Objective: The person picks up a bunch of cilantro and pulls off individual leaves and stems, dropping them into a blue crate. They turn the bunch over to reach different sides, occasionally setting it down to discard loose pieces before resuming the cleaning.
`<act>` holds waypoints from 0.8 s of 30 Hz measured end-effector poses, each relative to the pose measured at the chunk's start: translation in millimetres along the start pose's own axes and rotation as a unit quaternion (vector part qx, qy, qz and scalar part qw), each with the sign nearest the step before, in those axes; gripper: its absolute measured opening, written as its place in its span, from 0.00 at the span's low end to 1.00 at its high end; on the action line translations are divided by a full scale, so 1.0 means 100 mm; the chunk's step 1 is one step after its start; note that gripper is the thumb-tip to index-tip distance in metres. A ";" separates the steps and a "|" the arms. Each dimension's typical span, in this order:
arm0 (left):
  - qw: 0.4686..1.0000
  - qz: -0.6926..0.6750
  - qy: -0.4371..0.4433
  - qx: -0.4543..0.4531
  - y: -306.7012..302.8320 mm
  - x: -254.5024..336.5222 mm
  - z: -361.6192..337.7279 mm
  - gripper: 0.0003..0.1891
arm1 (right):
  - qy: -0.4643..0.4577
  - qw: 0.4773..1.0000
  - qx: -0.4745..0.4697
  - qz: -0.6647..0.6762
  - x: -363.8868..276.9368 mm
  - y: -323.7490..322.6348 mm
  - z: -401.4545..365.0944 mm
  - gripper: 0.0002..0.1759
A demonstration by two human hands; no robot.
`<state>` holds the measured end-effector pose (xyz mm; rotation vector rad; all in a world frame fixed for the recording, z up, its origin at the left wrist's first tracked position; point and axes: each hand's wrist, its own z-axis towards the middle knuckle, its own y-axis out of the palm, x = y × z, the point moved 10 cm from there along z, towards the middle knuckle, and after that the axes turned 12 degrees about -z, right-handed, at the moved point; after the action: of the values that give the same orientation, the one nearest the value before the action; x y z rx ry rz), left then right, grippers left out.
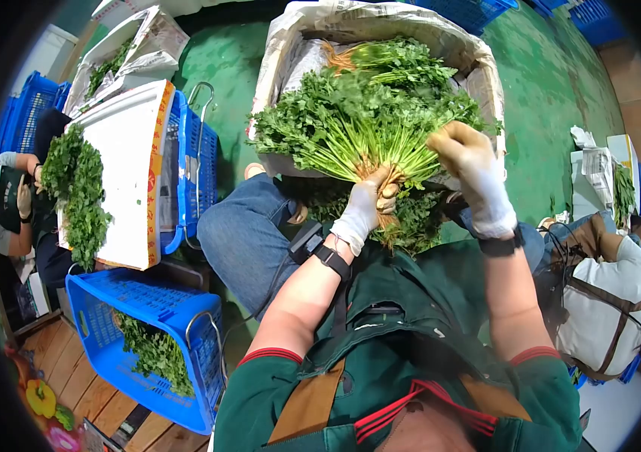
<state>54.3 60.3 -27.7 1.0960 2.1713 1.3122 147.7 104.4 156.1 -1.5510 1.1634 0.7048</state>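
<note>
My left hand (365,203), in a white glove with tan fingertips, is wrapped round the root end of a bunch of coriander (369,147). Its pale stems fan out and its leaves point away from me over a paper-lined box (495,90). Raised to the right of the stems is my right hand (475,162), gloved the same way, its fingers curled in; whatever they may hold is hidden. More coriander (403,60) with orange-brown roots lies in the box. Below my left hand, loose greens (418,222) sit between my knees.
To the left, a white foam lid (120,181) with greens on it rests by a blue crate (198,166). A tipped blue basket (147,301) holds more greens. Another person's hand (25,197) shows at far left. On the right sits a person with a white bag (610,305).
</note>
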 end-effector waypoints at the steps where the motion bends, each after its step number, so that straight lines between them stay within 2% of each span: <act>1: 1.000 -0.004 -0.007 -0.015 0.04 -0.01 0.01 0.13 | -0.011 1.000 -0.008 0.000 -0.03 -0.06 -0.13 0.06; 3: 1.000 0.003 0.005 -0.007 0.05 0.01 0.02 0.13 | 0.009 0.999 -0.051 0.006 0.17 -0.07 -0.37 0.07; 4: 1.000 0.015 0.015 0.007 0.03 0.03 0.01 0.13 | -0.080 0.982 -0.073 -0.154 0.23 0.02 -0.41 0.08; 5: 0.999 0.029 0.023 0.021 0.00 0.04 0.00 0.13 | -0.027 0.922 -0.164 -0.349 0.58 0.14 -0.46 0.11; 7: 1.000 0.002 0.014 -0.015 0.10 -0.02 0.02 0.13 | -0.090 0.799 -0.180 -0.566 0.60 0.38 -0.51 0.11; 9: 0.985 0.012 0.126 0.114 0.01 0.12 -0.03 0.11 | -0.154 0.914 -0.068 -0.369 0.19 0.48 -0.38 0.13; 10: 0.990 0.087 0.106 0.011 -0.19 0.10 0.08 0.10 | -0.220 0.926 -0.025 -0.306 -0.08 0.56 -0.35 0.13; 13: 0.968 0.082 0.224 0.081 -0.19 0.16 -0.03 0.06 | -0.344 0.874 0.057 -0.338 -0.33 0.82 -0.13 0.18; 14: 0.975 0.157 0.127 0.097 -0.21 0.07 -0.03 0.05 | -0.287 0.877 0.079 -0.378 -0.16 0.78 0.05 0.20; 15: 0.982 0.108 0.133 0.077 -0.22 0.08 0.02 0.05 | -0.230 0.873 0.098 -0.418 0.00 0.72 0.19 0.21; 16: 0.984 0.119 0.114 0.067 -0.18 0.09 0.02 0.08 | -0.146 0.877 0.086 -0.449 0.18 0.65 0.30 0.22; 17: 0.986 0.127 0.096 0.057 -0.15 0.10 0.02 0.12 | -0.140 0.891 0.085 -0.424 0.34 0.62 0.36 0.22; 20: 0.983 0.149 0.100 0.034 -0.06 0.13 -0.01 0.13 | -0.163 0.888 0.084 -0.422 0.37 0.61 0.36 0.22; 22: 0.983 0.148 0.102 0.050 -0.05 0.13 -0.03 0.13 | -0.115 0.913 0.158 -0.357 0.29 0.47 0.40 0.23; 23: 0.981 0.150 0.104 0.065 -0.07 0.12 -0.04 0.13 | -0.114 0.914 0.157 -0.357 0.31 0.50 0.44 0.23; 24: 0.980 0.146 0.107 0.085 -0.12 0.11 -0.05 0.13 | -0.074 0.922 0.130 -0.356 0.42 0.54 0.53 0.23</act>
<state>39.4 62.7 -34.8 1.4471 2.3820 1.4467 118.8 141.3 82.9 -1.5132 0.4836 0.1609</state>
